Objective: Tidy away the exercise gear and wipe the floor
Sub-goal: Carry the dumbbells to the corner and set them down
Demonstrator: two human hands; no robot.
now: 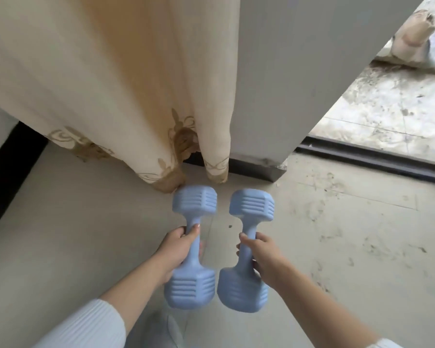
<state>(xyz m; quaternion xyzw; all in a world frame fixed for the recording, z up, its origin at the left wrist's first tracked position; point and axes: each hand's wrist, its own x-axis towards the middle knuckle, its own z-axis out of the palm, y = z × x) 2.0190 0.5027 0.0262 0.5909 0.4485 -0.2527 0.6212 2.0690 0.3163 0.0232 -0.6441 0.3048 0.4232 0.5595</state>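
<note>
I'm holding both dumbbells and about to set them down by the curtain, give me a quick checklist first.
1. Grip of left hand on left dumbbell: ok, fingers wrapped round the handle.
2. Grip of right hand on right dumbbell: ok, same.
3. Gap between the two: ok, they are apart.
4. The curtain hem free of the left dumbbell's far head: cannot tell, they overlap in view.
5. The floor on the right wiped: not ok, dirt marks show.

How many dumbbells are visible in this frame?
2. One dumbbell is gripped by the left hand; the other dumbbell by the right hand, side by side above the floor near the curtain.
</note>
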